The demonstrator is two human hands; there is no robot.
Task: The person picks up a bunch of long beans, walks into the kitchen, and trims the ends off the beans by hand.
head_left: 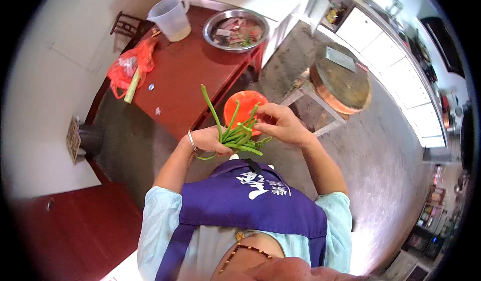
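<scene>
A bunch of green stalks [243, 135] lies across my left hand [211, 139], which wears a silver bangle and is closed round the stalks' lower side. My right hand [276, 122] pinches the tip of one stalk at the bunch's right side, thumb against fingers. Just beyond the stalks, an orange-red bucket [235, 111] stands on the floor, partly hidden by them and by my right hand. One long stalk sticks up from the bunch toward the red table [185, 80].
On the table are a metal bowl [235, 30] of food pieces in liquid, a plastic jug [173, 20], and a red bag [133, 63] with a pale green stalk. To the right, a cleaver [340, 59] lies on a round chopping block [345, 88] on a wooden stand.
</scene>
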